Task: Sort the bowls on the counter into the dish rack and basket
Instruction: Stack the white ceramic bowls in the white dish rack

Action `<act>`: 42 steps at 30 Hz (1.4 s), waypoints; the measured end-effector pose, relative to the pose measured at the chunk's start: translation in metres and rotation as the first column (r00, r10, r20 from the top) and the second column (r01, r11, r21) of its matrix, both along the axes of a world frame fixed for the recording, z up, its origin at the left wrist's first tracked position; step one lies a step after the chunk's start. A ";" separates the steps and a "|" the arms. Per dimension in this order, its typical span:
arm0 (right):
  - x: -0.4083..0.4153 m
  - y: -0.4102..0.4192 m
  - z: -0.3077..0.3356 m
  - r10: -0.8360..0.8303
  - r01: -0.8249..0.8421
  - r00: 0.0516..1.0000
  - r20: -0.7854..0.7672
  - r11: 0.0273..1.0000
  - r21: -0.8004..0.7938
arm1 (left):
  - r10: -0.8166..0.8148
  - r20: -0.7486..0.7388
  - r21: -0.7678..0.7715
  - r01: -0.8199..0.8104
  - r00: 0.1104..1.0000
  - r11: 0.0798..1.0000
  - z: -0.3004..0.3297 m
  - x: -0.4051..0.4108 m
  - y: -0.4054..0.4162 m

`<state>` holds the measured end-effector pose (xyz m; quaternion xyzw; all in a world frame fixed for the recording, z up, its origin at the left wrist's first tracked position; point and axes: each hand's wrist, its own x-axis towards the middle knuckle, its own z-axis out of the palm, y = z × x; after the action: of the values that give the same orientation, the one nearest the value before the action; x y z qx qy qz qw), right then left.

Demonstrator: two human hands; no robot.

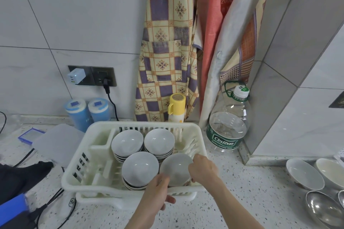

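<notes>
Both hands grip one white bowl at the near right corner of the dish rack: left hand closed on its near rim, right hand pinching its right rim. The bowl sits mouth-up, tilted slightly toward the viewer. Beside and behind it stand three bowl stacks, mouths up. Farther right on the counter, more bowls wait.

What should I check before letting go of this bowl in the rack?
1. Both hands on bowl: left hand at near rim, right hand at far rim: ok.
2. Bowl inside dish rack walls: ok.
3. Support beneath the bowl: cannot tell.
4. Clear of neighbouring stack: cannot tell, rims very close.
5. Bowl level: slightly tilted, not ok.
6. More bowls waiting on counter: ok.
</notes>
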<state>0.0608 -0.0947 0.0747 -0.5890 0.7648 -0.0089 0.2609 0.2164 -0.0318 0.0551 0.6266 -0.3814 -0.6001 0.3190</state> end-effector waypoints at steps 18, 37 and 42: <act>0.006 0.008 -0.010 0.166 -0.172 0.937 -0.307 0.985 0.007 | -0.228 0.240 -0.033 0.243 0.943 0.969 -0.001 0.004 0.004; 0.001 0.020 -0.020 0.137 -0.166 0.967 -0.213 0.978 -0.126 | -0.174 0.269 -0.046 0.193 0.947 0.980 -0.012 -0.003 0.017; -0.016 0.035 -0.021 0.117 -0.022 0.957 0.264 0.940 -0.339 | 0.000 0.230 -0.175 0.041 0.973 0.984 -0.011 -0.007 0.029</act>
<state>0.0451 -0.0592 0.0541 -0.6443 0.6861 -0.2117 0.2634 0.2094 -0.0030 0.0443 0.6565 -0.4742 -0.4907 0.3215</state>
